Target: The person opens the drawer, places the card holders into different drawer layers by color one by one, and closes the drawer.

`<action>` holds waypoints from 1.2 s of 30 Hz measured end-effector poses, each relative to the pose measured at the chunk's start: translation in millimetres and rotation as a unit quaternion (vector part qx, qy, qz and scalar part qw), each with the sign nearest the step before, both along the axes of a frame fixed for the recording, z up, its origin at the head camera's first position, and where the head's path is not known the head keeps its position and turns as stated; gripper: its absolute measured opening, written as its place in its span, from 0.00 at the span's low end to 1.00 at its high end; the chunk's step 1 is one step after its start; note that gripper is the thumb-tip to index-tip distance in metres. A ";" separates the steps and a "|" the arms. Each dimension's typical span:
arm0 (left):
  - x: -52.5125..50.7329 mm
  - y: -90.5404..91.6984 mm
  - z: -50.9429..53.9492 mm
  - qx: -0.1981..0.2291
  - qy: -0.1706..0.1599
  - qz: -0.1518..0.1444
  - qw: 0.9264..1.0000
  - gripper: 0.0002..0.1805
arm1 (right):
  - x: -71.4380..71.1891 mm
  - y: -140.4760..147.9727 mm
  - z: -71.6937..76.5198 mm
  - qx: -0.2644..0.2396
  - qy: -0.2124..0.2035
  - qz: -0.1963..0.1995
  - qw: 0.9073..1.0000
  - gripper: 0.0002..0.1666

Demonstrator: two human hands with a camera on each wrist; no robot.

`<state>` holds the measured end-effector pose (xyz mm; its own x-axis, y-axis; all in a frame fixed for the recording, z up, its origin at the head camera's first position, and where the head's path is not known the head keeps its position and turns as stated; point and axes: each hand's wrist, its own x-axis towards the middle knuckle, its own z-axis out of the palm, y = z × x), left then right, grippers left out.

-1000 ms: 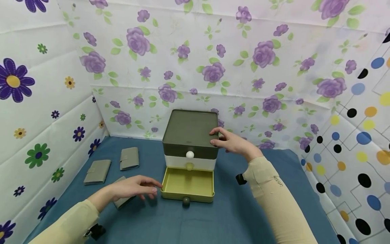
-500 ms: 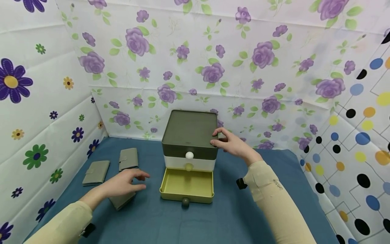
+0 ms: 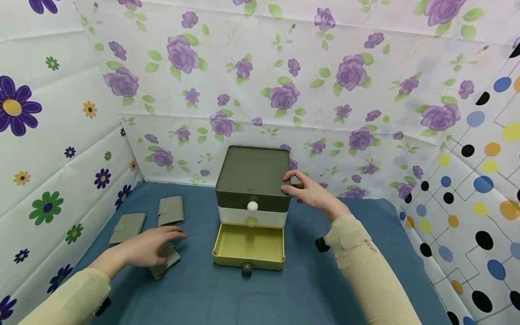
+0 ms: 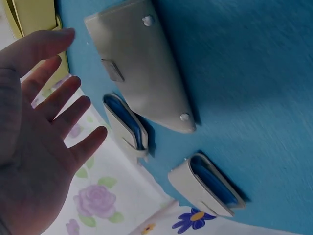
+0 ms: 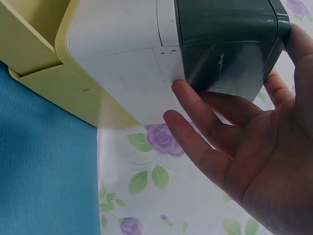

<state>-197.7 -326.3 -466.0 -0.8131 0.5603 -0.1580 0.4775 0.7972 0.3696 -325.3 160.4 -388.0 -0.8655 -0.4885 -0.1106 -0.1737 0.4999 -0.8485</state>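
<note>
My left hand hovers over the nearest of 3 grey wallets, its fingers stretched out and holding nothing. That wallet is partly hidden under the hand in the head view; in the left wrist view the wallet shows its snap studs and strap, apart from the fingers. At the centre stands a drawer box in dark green, white and yellow tiers. My right hand holds its upper right edge, thumb over the top and fingers against the side. The bottom yellow drawer is pulled out.
Two more grey wallets lie farther back on the left, one wallet nearer the box and another wallet near the cloth's left edge. Blue cloth covers the table. Patterned sheets wall in the back and sides.
My left hand has moved left, away from the pulled-out drawer, to above the nearest wallet. My right hand stays on the box, and the drawer has not moved.
</note>
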 end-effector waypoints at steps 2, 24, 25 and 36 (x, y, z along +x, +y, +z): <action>2.4 -2.9 0.6 -0.006 -0.011 0.000 1.000 0.42 | 0.1 0.1 0.3 -0.001 0.000 0.000 1.000 0.23; 12.8 -12.9 -6.8 -0.055 0.007 -0.023 0.998 0.49 | 3.4 2.8 -0.6 -0.005 -0.007 -0.004 1.000 0.23; 13.0 -12.8 -7.4 -0.056 0.004 -0.020 0.998 0.50 | 3.4 2.7 -0.7 -0.005 -0.009 -0.004 1.000 0.24; 11.8 -14.6 -17.2 -0.060 0.003 -0.019 0.998 0.49 | 0.3 0.6 -2.4 -0.014 -0.014 0.000 1.000 0.24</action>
